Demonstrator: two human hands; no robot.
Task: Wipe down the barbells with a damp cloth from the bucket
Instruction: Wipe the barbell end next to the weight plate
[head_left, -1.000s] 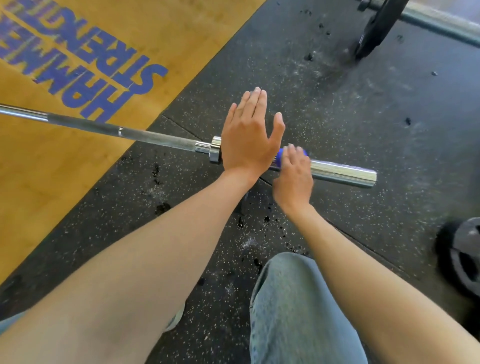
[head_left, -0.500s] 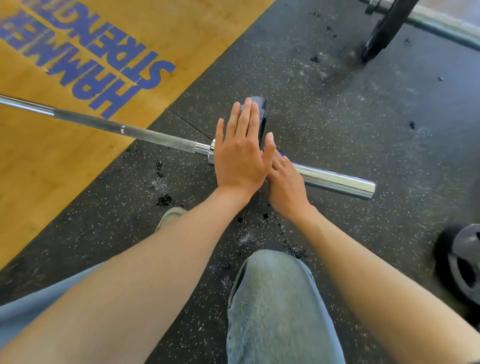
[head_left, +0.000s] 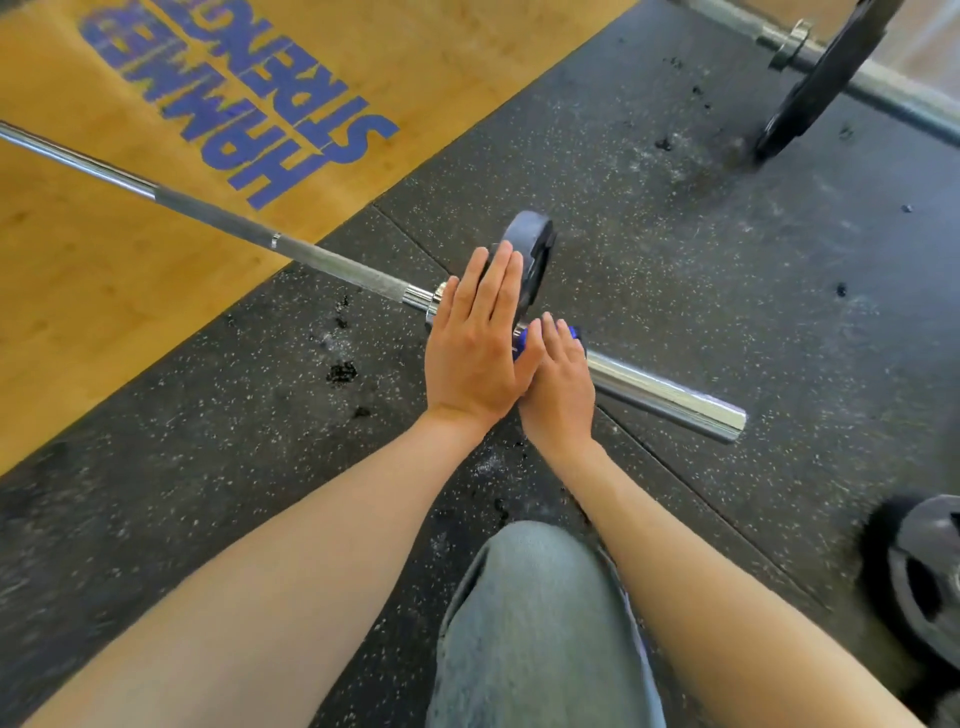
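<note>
Right now I see both bare forearms reaching forward over a knee in pale jeans (head_left: 540, 623) toward a barbell (head_left: 311, 254) lying on the floor. Its shaft runs from ten o'clock, across a yellow wooden platform (head_left: 104, 270) with blue lettering, down to a chrome sleeve (head_left: 670, 397) that ends at about four o'clock of centre on black speckled rubber flooring (head_left: 675, 249). My left hand (head_left: 480, 343) has its grip spread flat, fingers straight and together, resting against a small dark weight plate (head_left: 535, 249) standing on the sleeve just beyond the collar. My right hand (head_left: 558, 382) sits just beside it at its four o'clock, fingers curled over a blue cloth (head_left: 571, 332) pressed on the sleeve; only small patches of the cloth show past the fingertips and beside the left thumb. The thumb of the left hand overlaps the right hand. A second barbell with a large dark plate (head_left: 821, 78) lies at one o'clock, well apart, and another plate (head_left: 930, 577) lies flat at the four o'clock edge
</note>
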